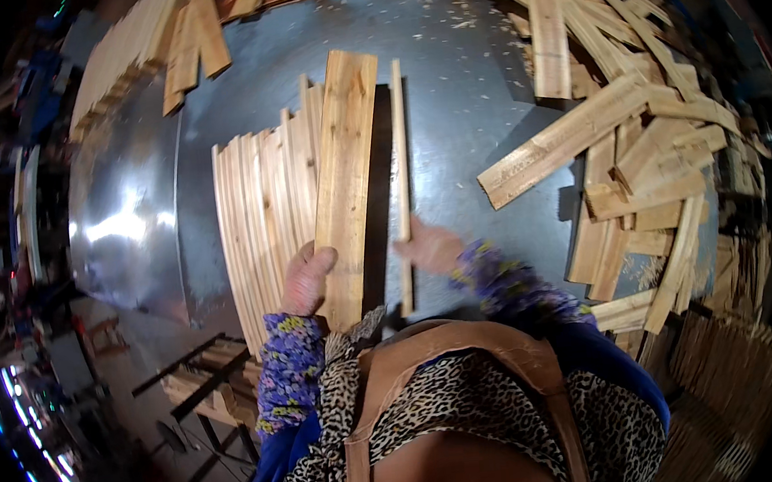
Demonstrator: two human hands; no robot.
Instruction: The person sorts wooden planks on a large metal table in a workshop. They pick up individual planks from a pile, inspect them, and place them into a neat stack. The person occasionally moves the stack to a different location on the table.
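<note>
A wide softwood plank, broad face up and slightly tilted, is held in the left hand: the thumb is laid over its left edge close to the near end, while the fingers are hidden beneath. Just to the right of the plank, a narrow edge-on board is held in the right hand; it appears to be pinched near its lower end, though the hand is blurred and the exact finger placement cannot be told.

Immediately to the left of the plank, a row of slats is set side by side on the metal tabletop, partly covered by the plank. Well to the right of it, a loose heap of boards is spread, and farther off to its upper left a neat stack of boards is seen.

The plank is judged to be fairly light, stiff and dry, not fragile, but with rough edges where splinters could be picked up by bare skin. Because it is long and gripped near one end, some tipping of the far end is to be expected; steadier control would be given by a grip across both long edges nearer mid-length. The edge-on board, being thinner, would probably flex a little more and is best pinched by its faces.
</note>
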